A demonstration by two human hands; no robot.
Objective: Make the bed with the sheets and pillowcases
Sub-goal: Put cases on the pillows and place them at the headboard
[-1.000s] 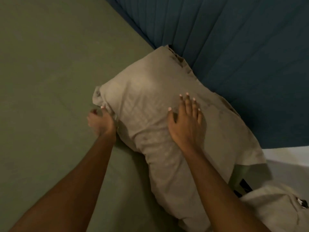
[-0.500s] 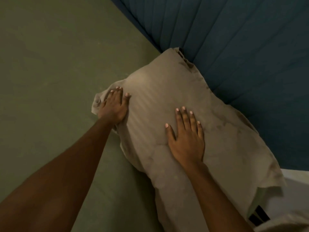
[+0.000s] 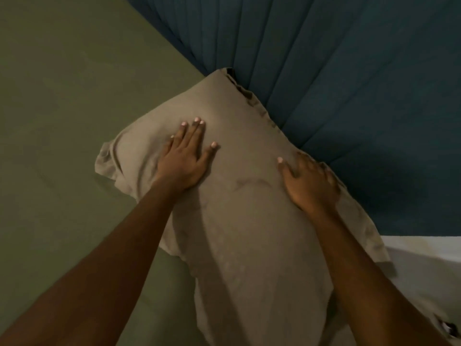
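Closest to me, my two bare arms reach out from the bottom of the view, the left arm (image 3: 104,258) over the green sheet (image 3: 62,121) and the right arm (image 3: 369,275) over the pillow (image 3: 249,233). The pillow is in a tan pillowcase. It lies on the green sheet, slanting from the bottom of the view up to the top of the bed. To the right of it, near the bottom, is something white (image 3: 424,260). I cannot tell what it is.

Farther out, both hands are on top of the pillow, well apart from each other. My left hand (image 3: 187,158) lies flat on the left part, with its fingers straight and close together and the thumb sticking out to the side. It holds nothing. It just presses down on the cloth. My right hand (image 3: 309,183) rests by the pillow's right edge with its thumb out. Its fingers are blurry, so I cannot tell if they lie flat or bend over the edge.

Left of the left hand, a floppy corner of the pillowcase lies on the sheet. Farthest away, the pillow's top corner touches the blue padded headboard (image 3: 349,71), which has long straight seams.
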